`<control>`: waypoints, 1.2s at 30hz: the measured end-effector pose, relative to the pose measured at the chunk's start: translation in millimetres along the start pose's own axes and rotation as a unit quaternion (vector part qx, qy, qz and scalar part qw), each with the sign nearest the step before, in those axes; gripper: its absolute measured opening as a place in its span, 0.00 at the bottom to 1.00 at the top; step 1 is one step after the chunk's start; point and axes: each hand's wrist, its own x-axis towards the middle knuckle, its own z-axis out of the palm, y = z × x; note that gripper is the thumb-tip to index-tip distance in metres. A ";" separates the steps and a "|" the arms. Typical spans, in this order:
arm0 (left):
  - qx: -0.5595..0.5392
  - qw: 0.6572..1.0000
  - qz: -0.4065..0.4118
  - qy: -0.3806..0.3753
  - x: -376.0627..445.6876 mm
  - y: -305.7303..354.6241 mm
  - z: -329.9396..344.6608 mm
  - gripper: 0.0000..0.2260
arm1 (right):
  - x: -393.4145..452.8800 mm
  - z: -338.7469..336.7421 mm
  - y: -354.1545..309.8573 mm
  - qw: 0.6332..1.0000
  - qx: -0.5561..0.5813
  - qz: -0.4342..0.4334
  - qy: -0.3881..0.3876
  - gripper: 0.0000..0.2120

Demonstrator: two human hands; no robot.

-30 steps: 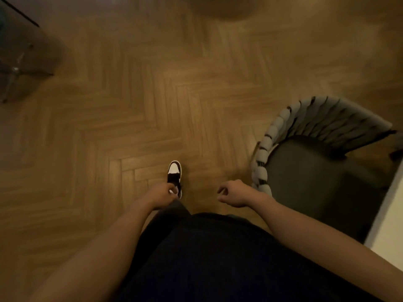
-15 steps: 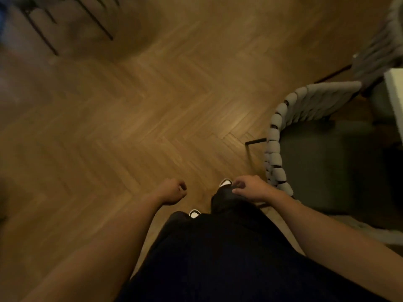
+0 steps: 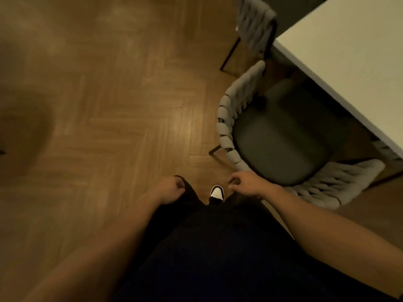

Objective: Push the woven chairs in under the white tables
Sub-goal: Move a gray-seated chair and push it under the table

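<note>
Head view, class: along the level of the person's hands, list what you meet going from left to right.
left hand → black-and-white shoe → right hand → near woven chair, its backrest by the white table.

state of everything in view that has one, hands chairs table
left hand: loosely curled, holds nothing
right hand: loosely curled, holds nothing, just short of the near chair
near woven chair: seat mostly out from under the white table
far woven chair: blurred, backrest beside the table corner
</note>
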 end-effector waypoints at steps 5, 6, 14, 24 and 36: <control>0.100 0.991 0.084 -0.034 58.2 36.7 -65.0 0.12 | -1.7 -1.7 13.3 0.984 0.135 0.077 0.081 0.12; 0.117 0.987 0.098 -0.044 68.8 43.8 -75.3 0.12 | -3.1 0.0 15.6 0.978 0.161 0.095 0.092 0.11; 0.126 0.969 0.173 -0.120 143.8 109.3 -129.3 0.07 | -8.2 23.8 10.0 0.885 0.351 0.241 0.191 0.07; -0.269 0.952 -0.022 -0.143 207.5 144.4 -112.7 0.15 | 41.2 59.1 18.9 0.302 0.882 0.252 0.261 0.32; -0.362 0.931 -0.019 -0.048 238.8 190.0 -98.4 0.12 | 53.1 25.2 68.0 0.154 0.907 0.209 0.332 0.17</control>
